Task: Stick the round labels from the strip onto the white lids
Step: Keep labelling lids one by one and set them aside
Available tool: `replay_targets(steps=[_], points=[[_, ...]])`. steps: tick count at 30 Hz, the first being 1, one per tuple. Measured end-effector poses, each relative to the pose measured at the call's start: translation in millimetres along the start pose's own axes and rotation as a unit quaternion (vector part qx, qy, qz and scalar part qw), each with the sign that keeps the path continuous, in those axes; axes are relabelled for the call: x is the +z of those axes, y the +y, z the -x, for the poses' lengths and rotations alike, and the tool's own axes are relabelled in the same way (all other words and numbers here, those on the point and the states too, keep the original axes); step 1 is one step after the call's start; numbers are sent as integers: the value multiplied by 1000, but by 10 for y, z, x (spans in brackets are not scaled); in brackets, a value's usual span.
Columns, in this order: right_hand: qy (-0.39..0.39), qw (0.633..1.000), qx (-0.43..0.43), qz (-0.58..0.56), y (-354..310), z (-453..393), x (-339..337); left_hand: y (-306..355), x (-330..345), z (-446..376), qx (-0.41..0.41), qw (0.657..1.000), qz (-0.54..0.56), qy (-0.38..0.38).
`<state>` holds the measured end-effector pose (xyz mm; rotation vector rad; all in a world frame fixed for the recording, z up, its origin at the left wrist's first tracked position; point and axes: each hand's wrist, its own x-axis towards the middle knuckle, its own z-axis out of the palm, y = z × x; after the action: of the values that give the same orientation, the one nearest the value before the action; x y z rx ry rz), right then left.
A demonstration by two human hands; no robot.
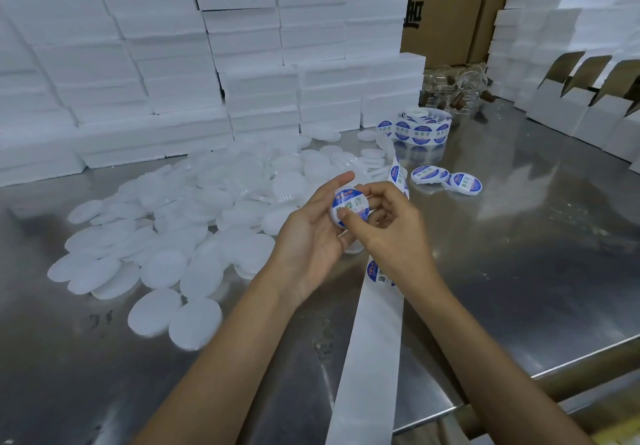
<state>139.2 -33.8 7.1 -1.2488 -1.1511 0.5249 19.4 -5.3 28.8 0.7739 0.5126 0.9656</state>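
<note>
White lid point(335, 214), centre: cradled in left hand point(313, 237), round label point(348, 206) on top, right hand point(384, 223) thumb pressing it flat. Step: smoothing. Next, judged: set lid beside labelled lids point(446, 178), right; peel another from strip point(372, 340).

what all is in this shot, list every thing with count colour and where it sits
lid in hand: one, white, blue-and-white label on it, between both hands
labelled lids: two, white with blue labels, on the table right of the strip
plain lids: a big heap, too many to count, white, left half of the table
label strip: one, white backing, runs from the roll to the near edge
label roll: one, blue-and-white labels, table rear
foam boxes: many, white, stacked behind
cartons: brown, back wall
folded boxes: several, white, far right
table: one, steel
left hand: holds the lid
right hand: thumb presses the label
</note>
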Motion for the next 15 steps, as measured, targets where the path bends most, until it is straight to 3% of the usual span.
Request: replay_targets(steps=[6,11,15], points=[[44,996,-4,76,22,5,-76,25,-13,-2,-18,998,67,-7],[22,984,-85,157,10,38,-55,10,-4,11,-22,997,55,-50],[44,976,-146,156,30,19,-73,29,-18,21,-41,995,58,-67]])
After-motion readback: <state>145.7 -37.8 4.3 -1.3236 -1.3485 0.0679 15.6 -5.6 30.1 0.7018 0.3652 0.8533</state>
